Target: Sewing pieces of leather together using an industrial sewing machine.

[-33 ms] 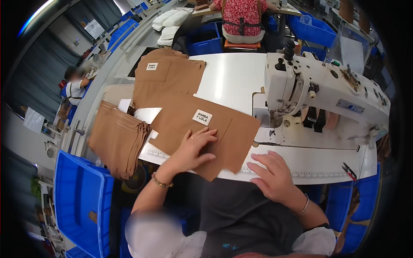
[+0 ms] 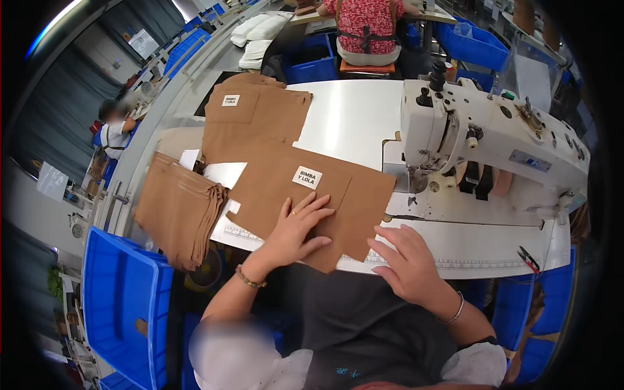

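A brown fabric panel [image 2: 273, 188] with a stitched pocket outline and a white label [image 2: 306, 177] lies on the white sewing table. My left hand [image 2: 300, 227] rests flat on it below the label, fingers spread. My right hand [image 2: 406, 263] hovers at the table's front edge, just right of the panel's lower corner, with its fingers apart and nothing in them. To the panel's right stands a white sewing machine [image 2: 481, 130]; its needle area is beside the panel's right corner. Behind lies a pile of similar brown panels [image 2: 279, 117], one bearing a white label.
A stack of brown pieces [image 2: 175, 208] hangs over the table's left edge. Thread snips [image 2: 528, 259] lie at the front right. A ruler strip [image 2: 455, 264] runs along the front edge. Blue bins [image 2: 123, 299] stand at both sides. A person in red [image 2: 366, 29] sits beyond the table.
The brown panel has slid very slightly to the right under my left hand, which moved with it. My right hand has shifted slightly left.
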`<act>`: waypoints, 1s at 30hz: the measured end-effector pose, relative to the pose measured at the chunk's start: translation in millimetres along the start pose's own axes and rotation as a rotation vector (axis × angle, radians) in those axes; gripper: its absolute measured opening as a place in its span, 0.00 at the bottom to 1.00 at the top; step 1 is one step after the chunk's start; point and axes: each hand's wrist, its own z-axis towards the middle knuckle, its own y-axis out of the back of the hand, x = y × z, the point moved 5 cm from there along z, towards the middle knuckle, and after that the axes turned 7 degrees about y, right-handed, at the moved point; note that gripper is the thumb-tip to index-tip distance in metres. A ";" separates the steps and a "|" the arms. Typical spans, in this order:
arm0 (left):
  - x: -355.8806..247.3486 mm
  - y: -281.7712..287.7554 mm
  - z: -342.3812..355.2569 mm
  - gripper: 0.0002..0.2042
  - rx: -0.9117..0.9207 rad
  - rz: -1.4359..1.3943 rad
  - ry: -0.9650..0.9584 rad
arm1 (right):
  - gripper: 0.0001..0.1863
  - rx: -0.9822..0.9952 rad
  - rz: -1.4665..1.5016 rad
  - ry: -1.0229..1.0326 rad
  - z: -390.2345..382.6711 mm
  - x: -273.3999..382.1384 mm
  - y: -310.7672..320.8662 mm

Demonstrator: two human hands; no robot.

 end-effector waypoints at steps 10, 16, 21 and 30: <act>141.4 107.2 -90.6 0.13 -0.702 0.219 0.504 | 0.26 0.135 -0.285 -0.011 -10.4 -34.1 -27.0; 251.1 113.6 -141.4 0.09 -0.604 -0.284 0.790 | 0.25 0.079 -0.145 -0.042 1.4 -30.7 -31.9; 234.7 124.6 -112.1 0.06 -0.649 -0.697 0.572 | 0.29 0.097 -0.132 -0.071 2.1 -30.5 -30.3; -15.5 9.8 68.6 0.07 -0.050 -0.771 0.068 | 0.28 0.197 -0.187 -0.073 -1.1 -31.7 -35.1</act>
